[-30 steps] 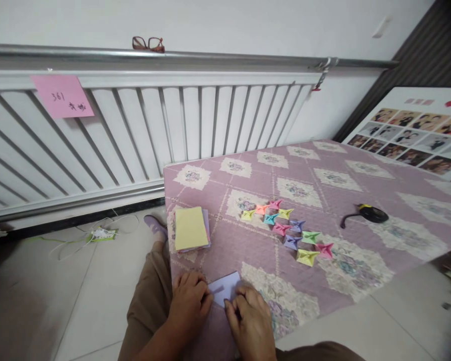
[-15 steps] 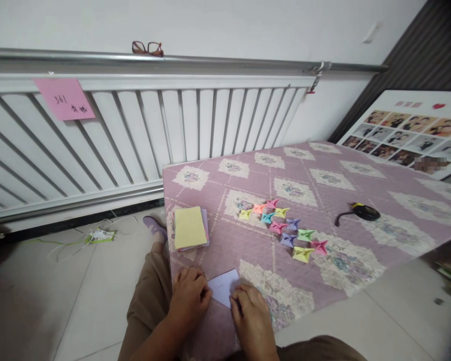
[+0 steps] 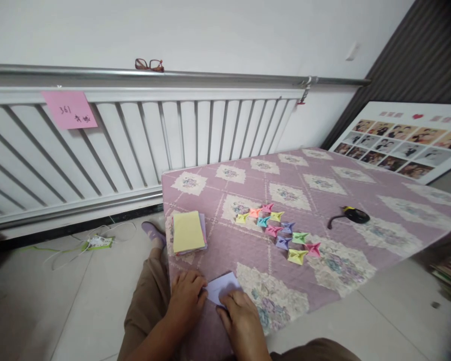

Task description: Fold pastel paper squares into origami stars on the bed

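A folded lavender paper (image 3: 222, 287) lies on the patterned pink tablecloth near the front edge. My left hand (image 3: 189, 296) pinches its left corner, fingers curled together. On the right side of the paper, my right hand (image 3: 241, 317) presses down with bent fingers, thumb close to the lower edge. Behind my left hand sits a stack of square paper with a yellow sheet (image 3: 188, 231) on top. Several small folded paper pieces in yellow, pink, blue, green and orange stand in rows to the right, among them a yellow one (image 3: 297, 256).
A black and yellow tape measure (image 3: 357, 215) with a strap lies on the right of the table (image 3: 244, 245). Glasses (image 3: 149, 65) rest on the pipe above the white radiator (image 3: 173, 130). A photo board (image 3: 398, 140) leans at the back right. A power strip (image 3: 99, 242) is on the floor.
The camera view has shifted slightly. My right hand has moved a little left over the paper and covers more of its lower right side.
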`<state>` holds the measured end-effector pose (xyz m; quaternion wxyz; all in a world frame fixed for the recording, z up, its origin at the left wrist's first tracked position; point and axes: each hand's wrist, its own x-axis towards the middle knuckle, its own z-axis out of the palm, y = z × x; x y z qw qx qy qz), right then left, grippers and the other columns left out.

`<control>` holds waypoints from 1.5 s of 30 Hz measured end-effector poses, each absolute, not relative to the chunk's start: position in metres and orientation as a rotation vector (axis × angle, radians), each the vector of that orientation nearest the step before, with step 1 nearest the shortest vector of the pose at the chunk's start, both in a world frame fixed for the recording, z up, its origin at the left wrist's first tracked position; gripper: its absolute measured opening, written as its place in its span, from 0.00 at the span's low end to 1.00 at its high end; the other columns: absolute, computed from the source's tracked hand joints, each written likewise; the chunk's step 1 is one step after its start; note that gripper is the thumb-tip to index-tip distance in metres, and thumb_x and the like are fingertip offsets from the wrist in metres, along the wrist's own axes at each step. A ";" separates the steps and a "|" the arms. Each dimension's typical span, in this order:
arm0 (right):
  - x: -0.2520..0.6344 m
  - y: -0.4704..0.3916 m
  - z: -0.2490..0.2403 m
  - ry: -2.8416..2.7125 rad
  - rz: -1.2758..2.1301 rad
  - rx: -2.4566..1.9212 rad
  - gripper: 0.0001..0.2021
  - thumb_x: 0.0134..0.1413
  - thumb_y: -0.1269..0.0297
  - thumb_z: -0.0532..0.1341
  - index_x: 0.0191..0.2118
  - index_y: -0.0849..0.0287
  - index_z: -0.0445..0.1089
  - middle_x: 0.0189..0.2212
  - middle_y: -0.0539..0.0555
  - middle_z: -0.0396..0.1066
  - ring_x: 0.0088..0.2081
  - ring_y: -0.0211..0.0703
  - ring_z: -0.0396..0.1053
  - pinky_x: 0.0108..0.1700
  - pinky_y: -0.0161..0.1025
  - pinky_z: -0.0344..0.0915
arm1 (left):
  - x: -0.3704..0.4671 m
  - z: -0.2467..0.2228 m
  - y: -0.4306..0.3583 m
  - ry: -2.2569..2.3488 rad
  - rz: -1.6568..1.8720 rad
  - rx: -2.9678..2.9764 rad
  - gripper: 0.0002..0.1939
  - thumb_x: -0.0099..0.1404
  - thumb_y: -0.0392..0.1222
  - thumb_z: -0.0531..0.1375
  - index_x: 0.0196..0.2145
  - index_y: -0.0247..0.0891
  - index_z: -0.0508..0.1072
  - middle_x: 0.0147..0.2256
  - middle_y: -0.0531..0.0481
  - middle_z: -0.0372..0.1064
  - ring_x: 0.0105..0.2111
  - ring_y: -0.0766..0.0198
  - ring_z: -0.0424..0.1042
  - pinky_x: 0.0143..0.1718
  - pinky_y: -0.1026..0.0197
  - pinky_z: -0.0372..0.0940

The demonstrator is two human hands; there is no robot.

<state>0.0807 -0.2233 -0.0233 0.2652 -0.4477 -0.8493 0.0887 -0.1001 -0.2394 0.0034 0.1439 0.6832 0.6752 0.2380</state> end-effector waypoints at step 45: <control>0.102 -0.207 -0.003 -2.327 0.291 -1.284 0.11 0.55 0.75 0.53 0.34 0.55 0.71 0.33 0.54 0.71 0.37 0.46 0.69 0.40 0.41 0.67 | -0.067 -0.006 -0.266 1.635 0.600 2.245 0.11 0.58 0.41 0.64 0.40 0.43 0.72 0.45 0.51 0.69 0.46 0.53 0.64 0.50 0.49 0.57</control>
